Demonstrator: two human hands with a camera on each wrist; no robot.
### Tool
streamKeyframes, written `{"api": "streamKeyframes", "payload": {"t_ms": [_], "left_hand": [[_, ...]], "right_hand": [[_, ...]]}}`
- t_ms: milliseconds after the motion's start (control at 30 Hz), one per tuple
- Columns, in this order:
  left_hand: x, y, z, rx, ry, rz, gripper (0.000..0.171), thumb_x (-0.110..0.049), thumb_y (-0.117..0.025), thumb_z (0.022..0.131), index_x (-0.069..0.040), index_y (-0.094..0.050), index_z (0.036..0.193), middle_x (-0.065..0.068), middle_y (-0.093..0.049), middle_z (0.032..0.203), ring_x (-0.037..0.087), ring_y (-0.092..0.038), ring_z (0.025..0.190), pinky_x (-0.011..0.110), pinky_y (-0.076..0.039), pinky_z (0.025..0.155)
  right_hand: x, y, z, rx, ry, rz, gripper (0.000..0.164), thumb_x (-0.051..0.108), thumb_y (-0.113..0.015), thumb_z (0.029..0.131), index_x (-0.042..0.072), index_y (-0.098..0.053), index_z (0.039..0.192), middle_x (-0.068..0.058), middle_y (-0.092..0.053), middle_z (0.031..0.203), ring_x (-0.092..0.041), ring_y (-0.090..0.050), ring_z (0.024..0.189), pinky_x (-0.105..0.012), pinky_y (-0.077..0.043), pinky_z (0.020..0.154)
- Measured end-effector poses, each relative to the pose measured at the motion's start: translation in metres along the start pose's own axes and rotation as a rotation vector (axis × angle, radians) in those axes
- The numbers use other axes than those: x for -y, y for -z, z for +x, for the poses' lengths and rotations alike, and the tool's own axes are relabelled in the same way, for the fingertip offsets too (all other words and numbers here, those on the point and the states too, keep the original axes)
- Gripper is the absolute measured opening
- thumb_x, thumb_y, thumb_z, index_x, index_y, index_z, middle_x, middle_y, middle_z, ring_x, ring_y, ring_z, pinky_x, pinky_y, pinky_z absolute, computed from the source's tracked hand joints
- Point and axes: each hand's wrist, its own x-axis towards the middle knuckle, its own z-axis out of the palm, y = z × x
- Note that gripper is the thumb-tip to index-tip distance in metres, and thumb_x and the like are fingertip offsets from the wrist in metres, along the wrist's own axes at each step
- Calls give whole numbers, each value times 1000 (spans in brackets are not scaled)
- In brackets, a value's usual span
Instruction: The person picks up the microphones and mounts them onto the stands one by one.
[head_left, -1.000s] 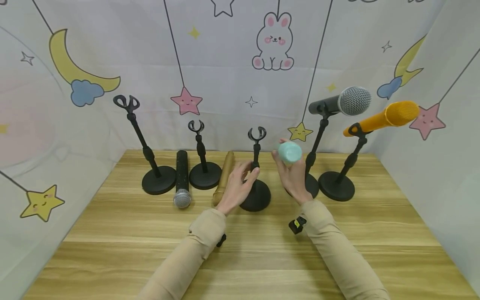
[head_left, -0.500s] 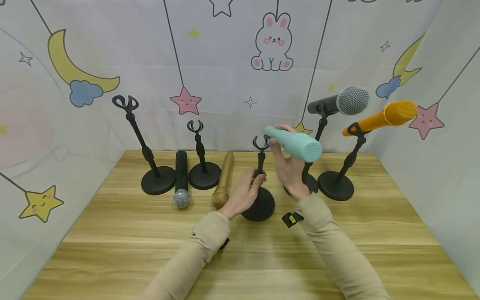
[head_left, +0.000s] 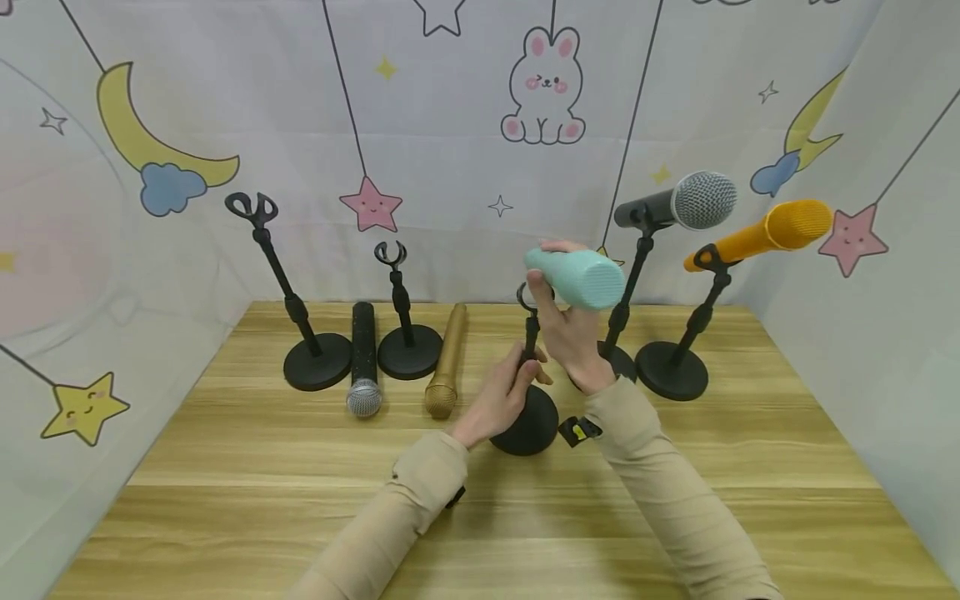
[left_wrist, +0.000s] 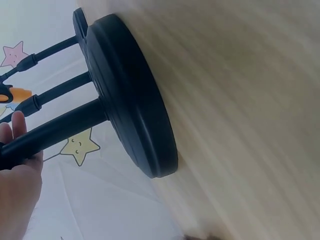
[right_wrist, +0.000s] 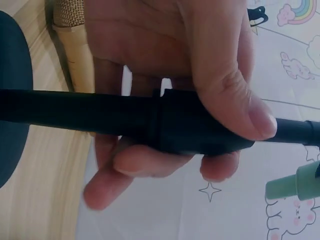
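My left hand (head_left: 497, 398) grips the pole of a black microphone stand (head_left: 529, 427); the right wrist view shows the fingers (right_wrist: 150, 161) and thumb wrapped around the pole's thick collar. In the left wrist view the stand's round base (left_wrist: 137, 100) is by the tabletop. Above, my right hand (head_left: 576, 340) holds a mint-green microphone (head_left: 585, 279), its mesh head toward me and its handle end near the stand's open clip (head_left: 523, 293). The right hand partly hides that clip.
At right, stands carry a black microphone (head_left: 660, 208) and an orange microphone (head_left: 772, 233). A gold microphone (head_left: 447, 358) and another black microphone (head_left: 364, 358) lie at left, among two bare stands (head_left: 318, 361). A patterned curtain (head_left: 450, 150) hangs behind the table (head_left: 262, 500).
My left hand has taken hold of the stand's pole and drawn the stand nearer and to the right. The mint microphone has turned from end-on to lying sideways, its handle end close to the clip.
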Motion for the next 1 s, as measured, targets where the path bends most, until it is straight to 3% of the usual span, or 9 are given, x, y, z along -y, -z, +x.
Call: {"api": "streamKeyframes", "payload": {"t_ms": [133,233,433,567,667,867,1000], "left_hand": [[-9,2,-2,36,-1,-50,15,-11,-31,96,-4,-43,99,13,-57,85,27,-62,88,39,-47,82],[-7,0,-2,55,14,-49,21,-18,-27,97,-5,-42,99,10,-55,86,24,-61,89,39,-47,81],[8,-4,-1,67,26,-38,37,-36,-21,95,-7,-42,100,7,-56,89,13,-60,92,30,-47,82],[-12,2,-2,88,57,-66,32,-27,-22,97,-1,-41,99,15,-57,93,22,-60,94,35,-46,84],[-23,5,-2,103,70,-83,26,-15,-23,97,5,-40,99,22,-57,94,30,-59,95,43,-45,83],[7,-5,0,80,37,-98,22,-15,-25,97,0,-41,98,14,-57,89,23,-61,93,44,-46,80],[11,-6,0,68,15,-84,23,-22,-25,97,-5,-41,97,12,-56,88,16,-62,91,37,-47,82]], "right_hand": [[1,-6,1,22,66,-66,47,30,-56,87,-13,-50,102,-28,-53,95,-28,-52,80,-30,-42,79],[1,-9,1,45,108,-108,45,30,-54,88,-13,-50,102,-26,-55,91,-25,-52,74,-32,-43,76],[-5,-12,2,53,146,-40,50,33,-62,82,-12,-48,99,-24,-53,87,-22,-49,75,-31,-41,77],[-18,-11,-1,36,178,-101,41,16,-72,72,-9,-51,97,-20,-55,80,-24,-51,72,-35,-42,75],[-20,-13,-3,16,129,-66,41,1,-72,65,-10,-51,98,-22,-56,85,-27,-54,78,-34,-44,77],[-11,-17,-1,-6,66,-17,37,-8,-65,66,-12,-48,99,-25,-55,92,-24,-54,87,-32,-44,82],[-9,-17,0,-4,46,-19,33,-8,-63,67,-13,-49,97,-25,-54,91,-24,-54,87,-33,-43,82]]}}
